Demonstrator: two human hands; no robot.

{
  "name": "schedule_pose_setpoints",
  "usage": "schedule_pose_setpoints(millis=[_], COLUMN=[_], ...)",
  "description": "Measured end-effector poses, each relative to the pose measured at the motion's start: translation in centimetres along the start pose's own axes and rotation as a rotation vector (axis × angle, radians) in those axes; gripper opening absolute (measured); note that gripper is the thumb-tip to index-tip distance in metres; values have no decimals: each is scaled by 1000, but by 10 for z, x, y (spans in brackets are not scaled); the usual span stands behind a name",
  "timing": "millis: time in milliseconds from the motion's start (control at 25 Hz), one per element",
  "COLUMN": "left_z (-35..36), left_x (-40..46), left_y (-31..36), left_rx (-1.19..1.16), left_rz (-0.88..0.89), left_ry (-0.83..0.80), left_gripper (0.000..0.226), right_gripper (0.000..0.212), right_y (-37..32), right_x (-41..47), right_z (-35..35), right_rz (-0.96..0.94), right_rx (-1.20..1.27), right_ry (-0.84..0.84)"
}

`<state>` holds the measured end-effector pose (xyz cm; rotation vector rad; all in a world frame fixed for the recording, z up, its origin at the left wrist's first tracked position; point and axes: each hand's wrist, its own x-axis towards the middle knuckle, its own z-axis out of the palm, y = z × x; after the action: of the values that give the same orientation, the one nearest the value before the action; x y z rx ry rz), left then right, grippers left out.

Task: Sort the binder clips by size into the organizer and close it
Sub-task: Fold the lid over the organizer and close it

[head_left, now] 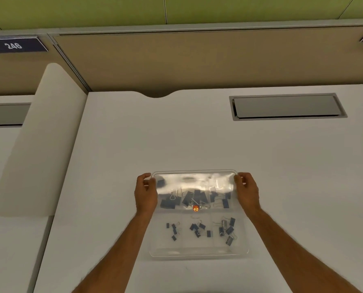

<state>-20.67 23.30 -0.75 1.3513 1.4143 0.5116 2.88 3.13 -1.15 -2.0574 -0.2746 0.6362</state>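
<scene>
Head view: lid in hand over sorted clips

Clips [197, 228] lie sorted in the clear organizer [198, 253] on a white desk [282, 166]. Left hand [146, 193] and right hand [247, 192] each pinch a corner of its raised lid [194, 181]. Best lowered evenly, both corners together, then pressed flat.

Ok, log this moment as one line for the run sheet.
stage: closing | left hand: grips lid left edge | right hand: grips right edge | lid: half lowered | binder clips: in organizer compartments
</scene>
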Motion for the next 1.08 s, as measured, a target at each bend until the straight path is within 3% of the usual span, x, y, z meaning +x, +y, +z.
schedule_pose_setpoints(millis=[200,320,560,840,960,1080], left_z=[-29,-31,-29,-26,-25,-21], left_x=[-58,-86,-92,-92,-94,-89], left_y=[-38,-62,-69,-68,-51,-43], left_rx=[280,486,518,772,1131,1195], left_rz=[283,401,456,415,624,797], left_ry=[-217,-287,-240,-175,-208,-408], left_gripper=[60,71,72,70,65,64], right_gripper=[59,71,76,73,68,65], right_y=[47,66,62,55,39,29], right_x=[-54,-86,-98,-102,-102,-94], right_z=[-25,-20,-13,-11,-13,-10], right_rz=[-399,-458,-391,-332,-460,-655], right_rx=[-515,-595,-598,-829,-1093,-1188], right_ry=[-133,-201,-170,-152,-207,-377])
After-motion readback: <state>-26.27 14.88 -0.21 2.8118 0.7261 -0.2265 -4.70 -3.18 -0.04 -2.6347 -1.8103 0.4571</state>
